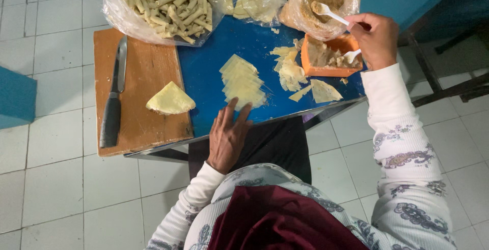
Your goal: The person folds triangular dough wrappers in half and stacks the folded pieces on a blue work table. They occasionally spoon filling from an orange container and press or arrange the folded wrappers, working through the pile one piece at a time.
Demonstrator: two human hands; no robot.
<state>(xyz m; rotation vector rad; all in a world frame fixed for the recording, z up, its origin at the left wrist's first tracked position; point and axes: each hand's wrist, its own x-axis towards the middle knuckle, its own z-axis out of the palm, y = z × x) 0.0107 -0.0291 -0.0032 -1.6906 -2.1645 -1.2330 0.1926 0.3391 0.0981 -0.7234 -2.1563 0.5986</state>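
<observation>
While the right hand [378,38] is closed around two white spoons, one spoon [328,11] dips into a bag [326,0] of brown crumbs and the other [351,55] sits in an orange tub [328,56]. The left hand [227,137] lies flat and open, holding nothing, fingertips touching a stack [243,82] of thin yellow sheets on the blue table [204,72]. A knife [113,102] rests on the wooden board [142,77], beside a folded sheet [169,100].
</observation>
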